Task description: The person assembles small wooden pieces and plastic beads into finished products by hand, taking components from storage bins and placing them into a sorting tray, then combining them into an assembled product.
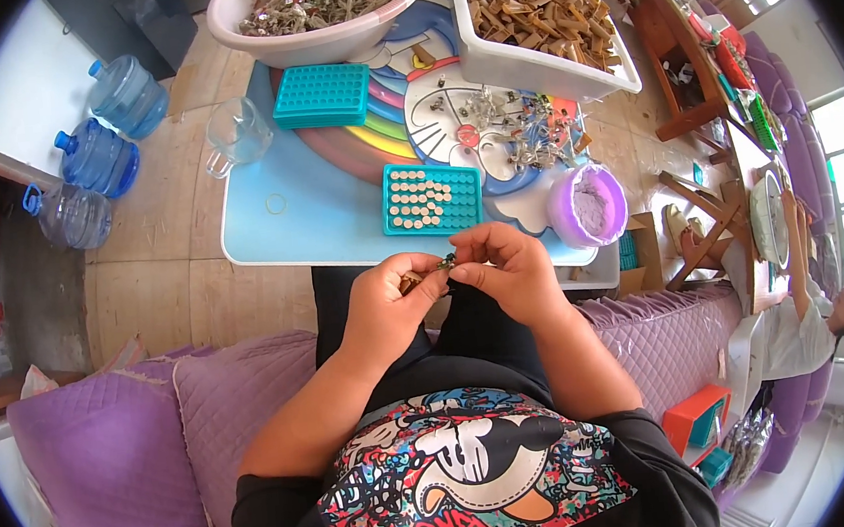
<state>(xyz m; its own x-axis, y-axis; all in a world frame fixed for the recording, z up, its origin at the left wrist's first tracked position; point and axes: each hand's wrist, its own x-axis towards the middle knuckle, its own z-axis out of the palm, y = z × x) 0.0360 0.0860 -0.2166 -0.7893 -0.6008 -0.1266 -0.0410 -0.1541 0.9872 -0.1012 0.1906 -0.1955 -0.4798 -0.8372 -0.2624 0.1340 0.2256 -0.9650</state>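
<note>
My left hand and my right hand meet above my lap, just short of the table's near edge. Their fingertips pinch a small dark greenish piece between them; its kind is too small to make out. A brownish bit shows among the curled fingers of my left hand. Just beyond my hands, a teal tray holds rows of round whitish pieces in its left and middle pockets. To its right stands a purple tub of pale powder. Farther back lies a loose heap of small metallic and clear pieces.
On the low table, a stacked teal tray and glass mug stand left. Behind are a pink basin and white bin of small parts. Water jugs line the left wall. Another person sits far right.
</note>
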